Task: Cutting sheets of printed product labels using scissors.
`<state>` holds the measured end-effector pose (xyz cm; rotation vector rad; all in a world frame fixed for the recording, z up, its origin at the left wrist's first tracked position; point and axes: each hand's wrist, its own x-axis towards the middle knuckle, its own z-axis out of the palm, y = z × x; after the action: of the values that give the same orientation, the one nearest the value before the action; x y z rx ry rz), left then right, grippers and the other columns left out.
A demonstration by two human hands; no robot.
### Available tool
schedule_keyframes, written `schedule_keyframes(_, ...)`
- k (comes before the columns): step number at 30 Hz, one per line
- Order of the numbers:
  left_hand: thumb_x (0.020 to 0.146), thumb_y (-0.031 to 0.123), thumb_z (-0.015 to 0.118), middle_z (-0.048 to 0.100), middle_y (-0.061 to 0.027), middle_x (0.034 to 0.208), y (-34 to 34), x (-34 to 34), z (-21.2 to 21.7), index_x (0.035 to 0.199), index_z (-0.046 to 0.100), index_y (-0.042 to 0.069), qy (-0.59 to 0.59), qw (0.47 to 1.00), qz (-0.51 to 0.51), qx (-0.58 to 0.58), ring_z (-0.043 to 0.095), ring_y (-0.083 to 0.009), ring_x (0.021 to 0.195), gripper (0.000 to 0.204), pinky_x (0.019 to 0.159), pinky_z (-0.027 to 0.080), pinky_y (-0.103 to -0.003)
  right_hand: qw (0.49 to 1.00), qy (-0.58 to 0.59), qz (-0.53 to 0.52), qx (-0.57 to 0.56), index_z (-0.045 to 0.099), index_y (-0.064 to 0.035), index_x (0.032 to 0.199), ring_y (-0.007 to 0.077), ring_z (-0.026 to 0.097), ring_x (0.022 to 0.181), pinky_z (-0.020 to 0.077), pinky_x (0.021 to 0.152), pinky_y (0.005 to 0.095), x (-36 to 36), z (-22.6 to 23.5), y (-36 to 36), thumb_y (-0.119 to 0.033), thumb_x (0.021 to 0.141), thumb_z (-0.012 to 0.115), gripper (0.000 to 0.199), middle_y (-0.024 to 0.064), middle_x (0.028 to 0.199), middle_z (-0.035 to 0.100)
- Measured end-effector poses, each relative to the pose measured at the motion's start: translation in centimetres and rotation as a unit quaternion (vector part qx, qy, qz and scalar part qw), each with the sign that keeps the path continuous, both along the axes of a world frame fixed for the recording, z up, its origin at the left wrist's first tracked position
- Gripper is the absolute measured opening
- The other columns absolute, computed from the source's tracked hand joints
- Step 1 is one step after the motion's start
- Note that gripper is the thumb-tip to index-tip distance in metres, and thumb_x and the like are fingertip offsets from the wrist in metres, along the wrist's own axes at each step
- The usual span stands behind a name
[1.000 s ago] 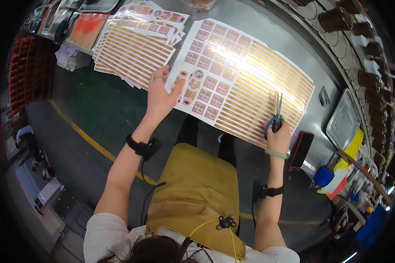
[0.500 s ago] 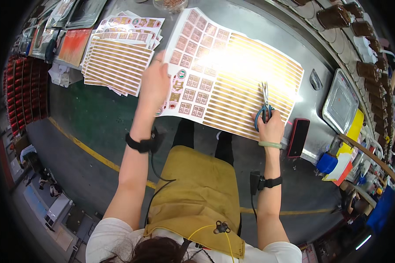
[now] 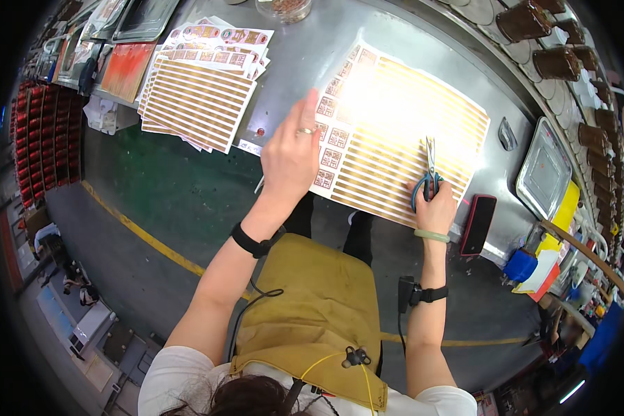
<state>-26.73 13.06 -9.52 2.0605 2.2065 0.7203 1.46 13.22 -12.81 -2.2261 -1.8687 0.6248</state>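
A large sheet of printed stickers, with gold stripes and brown square stamps, lies on the metal table in front of me. My left hand is at its left edge, fingers stretched out along the edge; a ring shows on one finger, and the thumb is hidden. The sheet's outer left part no longer shows beside the squares; whether it is tucked underneath I cannot tell. My right hand holds small scissors with blue-black handles, blades pointing away over the striped part. Glare washes out the sheet's upper middle.
A pile of similar sheets lies at the left beside a red-orange board. On the right are a phone, a metal tray and a small dark-edged object. Brown jars line the far right; a clear bowl stands at the back.
My left hand has moved right and turned along the sheet's edge. The sheet's left label strip and some squares have gone from sight. The right hand stays on the scissors.
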Motion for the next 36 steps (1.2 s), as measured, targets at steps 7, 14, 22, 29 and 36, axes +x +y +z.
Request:
schedule_keyframes(7, 0.088, 0.024, 0.068, 0.067, -0.0150, 0.099, 2.9, -11.5, -3.6, 0.115, 0.053, -0.011, -0.593, 0.713, 0.171, -0.332, 0.066, -0.0166, 0.088, 0.047, 0.074, 0.053, -0.027, 0.996, 0.073, -0.026, -0.054, 0.057, 0.0012, 0.085, 0.0274, 0.060, 0.065, 0.0472, 0.064, 0.0371, 0.7, -0.2, -0.1, -0.034, 0.065, 0.084, 0.049, 0.0128, 0.072, 0.062)
schedule_keyframes(14, 0.087, 0.025, 0.070, 0.067, -0.0153, 0.101, 1.7, -11.4, -5.2, 0.114, 0.054, -0.011, -0.499, 0.813, 0.042, -0.297, 0.065, -0.0160, 0.091, 0.048, 0.076, 0.052, -0.028, 0.894, 0.410, -0.044, -0.177, 0.055, -0.0020, 0.086, 0.0162, 0.052, 0.070, 0.0450, 0.068, 0.0315, -2.0, 4.2, -7.2, -0.014, 0.069, 0.079, 0.032, 0.0057, 0.076, 0.054)
schedule_keyframes(22, 0.088, 0.021, 0.070, 0.068, -0.0122, 0.098, 0.3, -11.0, -6.4, 0.110, 0.056, -0.007, -0.536, 0.805, 0.032, -0.254, 0.066, -0.0120, 0.083, 0.038, 0.070, 0.054, -0.025, 0.741, 0.525, -0.041, -0.417, 0.054, -0.0035, 0.093, 0.0151, 0.056, 0.075, 0.0447, 0.070, 0.0293, -9.5, 2.2, -16.8, -0.050, 0.094, 0.050, 0.046, 0.0045, 0.075, 0.057)
schedule_keyframes(29, 0.089, 0.019, 0.068, 0.068, -0.0123, 0.098, -0.2, -11.1, -6.8, 0.109, 0.055, -0.007, -0.534, 0.803, 0.026, -0.262, 0.066, -0.0120, 0.084, 0.035, 0.069, 0.055, -0.024, 0.746, 0.550, -0.082, -0.365, 0.054, -0.0022, 0.094, 0.0149, 0.056, 0.077, 0.0453, 0.072, 0.0290, -11.1, 1.0, -13.9, -0.055, 0.096, 0.043, 0.054, 0.0054, 0.079, 0.057)
schedule_keyframes(36, 0.092, 0.015, 0.065, 0.066, -0.0111, 0.104, 0.1, -10.9, -6.3, 0.115, 0.052, -0.005, -0.558, 0.778, 0.025, -0.287, 0.064, -0.0109, 0.088, 0.034, 0.073, 0.054, -0.025, 0.712, 0.596, -0.130, -0.349, 0.054, -0.0010, 0.095, 0.0155, 0.058, 0.079, 0.0461, 0.075, 0.0292, -11.5, 1.0, -14.2, -0.055, 0.097, 0.042, 0.055, 0.0070, 0.085, 0.056)
